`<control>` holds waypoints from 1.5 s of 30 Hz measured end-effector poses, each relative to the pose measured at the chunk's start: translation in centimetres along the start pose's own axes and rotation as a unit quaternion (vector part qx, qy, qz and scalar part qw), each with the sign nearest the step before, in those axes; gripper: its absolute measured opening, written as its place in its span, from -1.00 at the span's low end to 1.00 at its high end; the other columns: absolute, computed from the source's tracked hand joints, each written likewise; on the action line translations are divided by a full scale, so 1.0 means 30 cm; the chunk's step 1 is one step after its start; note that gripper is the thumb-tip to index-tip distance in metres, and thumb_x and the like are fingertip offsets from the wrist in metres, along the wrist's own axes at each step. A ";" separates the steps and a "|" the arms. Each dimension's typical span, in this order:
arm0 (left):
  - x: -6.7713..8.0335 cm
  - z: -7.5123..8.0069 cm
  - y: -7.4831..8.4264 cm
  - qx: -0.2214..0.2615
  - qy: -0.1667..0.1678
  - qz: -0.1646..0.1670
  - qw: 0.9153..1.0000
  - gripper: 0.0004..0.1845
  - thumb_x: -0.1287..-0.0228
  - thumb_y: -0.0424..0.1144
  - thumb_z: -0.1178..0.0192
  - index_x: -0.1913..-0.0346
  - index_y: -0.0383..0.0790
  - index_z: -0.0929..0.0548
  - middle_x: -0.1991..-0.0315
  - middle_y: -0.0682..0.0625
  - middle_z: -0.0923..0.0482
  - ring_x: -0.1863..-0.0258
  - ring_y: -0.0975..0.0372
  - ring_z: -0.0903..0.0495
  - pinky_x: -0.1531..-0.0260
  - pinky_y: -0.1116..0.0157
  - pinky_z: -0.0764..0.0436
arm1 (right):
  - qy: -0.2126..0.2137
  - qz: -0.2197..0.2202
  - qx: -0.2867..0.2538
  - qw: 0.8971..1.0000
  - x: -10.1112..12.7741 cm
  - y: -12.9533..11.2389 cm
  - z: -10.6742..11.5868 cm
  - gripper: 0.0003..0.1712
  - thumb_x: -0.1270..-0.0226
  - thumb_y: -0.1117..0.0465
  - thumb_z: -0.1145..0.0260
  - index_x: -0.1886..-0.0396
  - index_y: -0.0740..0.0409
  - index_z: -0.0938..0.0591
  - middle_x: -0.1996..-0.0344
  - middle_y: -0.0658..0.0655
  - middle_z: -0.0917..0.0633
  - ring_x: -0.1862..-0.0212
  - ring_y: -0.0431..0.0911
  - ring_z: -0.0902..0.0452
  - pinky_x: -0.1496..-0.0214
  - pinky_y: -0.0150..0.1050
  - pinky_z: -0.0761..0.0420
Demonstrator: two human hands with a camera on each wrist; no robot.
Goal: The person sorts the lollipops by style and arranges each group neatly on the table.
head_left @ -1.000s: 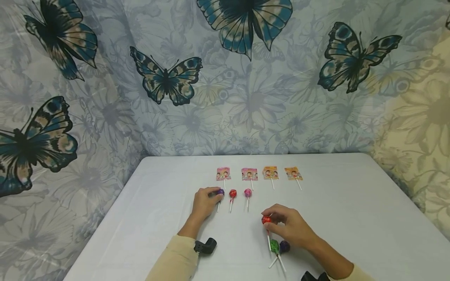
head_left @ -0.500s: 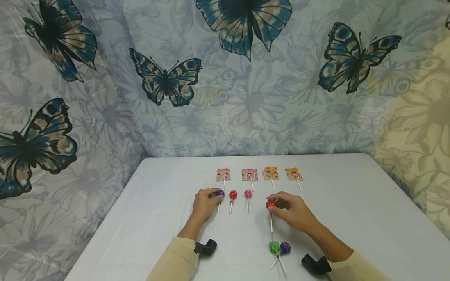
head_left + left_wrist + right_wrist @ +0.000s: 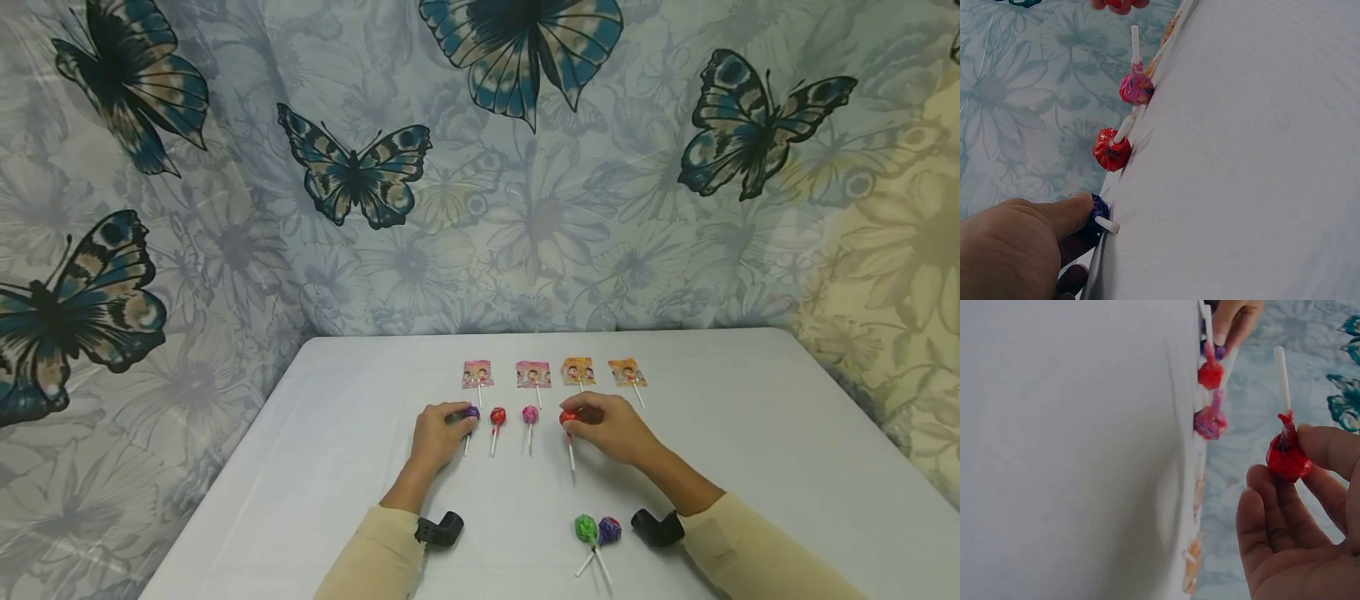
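My left hand (image 3: 437, 435) pinches the head of a purple lollipop (image 3: 1099, 215) at the left end of a short row on the table. Beside it lie a red lollipop (image 3: 498, 417) and a pink lollipop (image 3: 530, 415), sticks toward me. My right hand (image 3: 613, 427) holds another red lollipop (image 3: 1288, 459) by its wrapped head, thumb on one side and fingers on the other. Its stick points toward me, and in the head view it is just right of the pink one.
Behind the row lie two pink-packet lollipops (image 3: 533, 374) and two orange-packet lollipops (image 3: 627, 372). Nearer me, a green lollipop (image 3: 586, 528) and a dark purple lollipop (image 3: 610, 530) lie with sticks crossed on the white table (image 3: 360, 500). A butterfly-print cloth (image 3: 540, 217) hangs behind.
My right hand has carried its red lollipop away from the green and purple pair, forward to the row's right side. The left hand stays on the purple lollipop.
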State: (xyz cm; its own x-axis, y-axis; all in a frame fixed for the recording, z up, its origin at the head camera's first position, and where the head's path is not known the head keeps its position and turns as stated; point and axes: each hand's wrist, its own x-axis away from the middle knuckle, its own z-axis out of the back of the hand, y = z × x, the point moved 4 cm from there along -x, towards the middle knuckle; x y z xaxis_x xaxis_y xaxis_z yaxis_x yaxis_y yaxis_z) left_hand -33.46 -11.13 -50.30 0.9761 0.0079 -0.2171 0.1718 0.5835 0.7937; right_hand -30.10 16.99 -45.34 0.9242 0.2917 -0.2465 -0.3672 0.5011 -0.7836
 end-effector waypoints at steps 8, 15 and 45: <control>-0.003 -0.003 0.000 -0.004 0.003 -0.007 1.000 -0.71 -0.12 -0.24 -0.42 0.06 -0.14 -0.75 0.06 -0.13 -0.61 -0.05 -0.06 -0.51 -0.09 0.00 -0.43 | -0.008 -0.028 0.032 0.999 -0.050 0.041 -0.011 -0.72 -0.18 0.27 -0.44 0.10 0.24 -0.70 0.28 -0.04 -0.71 0.23 -0.13 -0.61 0.15 -0.18 -0.59; -0.002 -0.006 0.001 0.001 0.002 0.000 1.000 -0.71 -0.13 -0.23 -0.40 0.05 -0.13 -0.75 0.03 -0.14 -0.59 -0.09 -0.06 -0.50 -0.11 -0.01 -0.41 | -0.022 -0.035 0.028 0.999 -0.072 0.055 -0.019 -0.73 -0.18 0.26 -0.44 0.12 0.24 -0.70 0.31 -0.03 -0.71 0.27 -0.13 -0.60 0.20 -0.14 -0.56; -0.003 0.002 0.001 0.003 0.001 0.000 1.000 -0.72 -0.12 -0.23 -0.41 0.06 -0.13 -0.76 0.06 -0.12 -0.60 -0.06 -0.04 -0.51 -0.09 0.00 -0.43 | -0.031 -0.071 0.087 0.993 -0.101 0.097 -0.045 -0.81 -0.18 0.24 -0.43 0.20 0.15 -0.72 0.35 -0.03 -0.70 0.31 -0.14 -0.55 0.27 -0.18 -0.52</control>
State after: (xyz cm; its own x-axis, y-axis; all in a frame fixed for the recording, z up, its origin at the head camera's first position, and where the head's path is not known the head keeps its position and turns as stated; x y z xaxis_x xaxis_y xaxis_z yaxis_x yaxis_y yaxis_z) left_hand -33.54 -11.16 -50.22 0.9760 0.0101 -0.2175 0.1716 0.5790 0.7971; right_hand -33.82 16.47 -47.64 0.9617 0.2550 -0.1004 -0.2511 0.6729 -0.6958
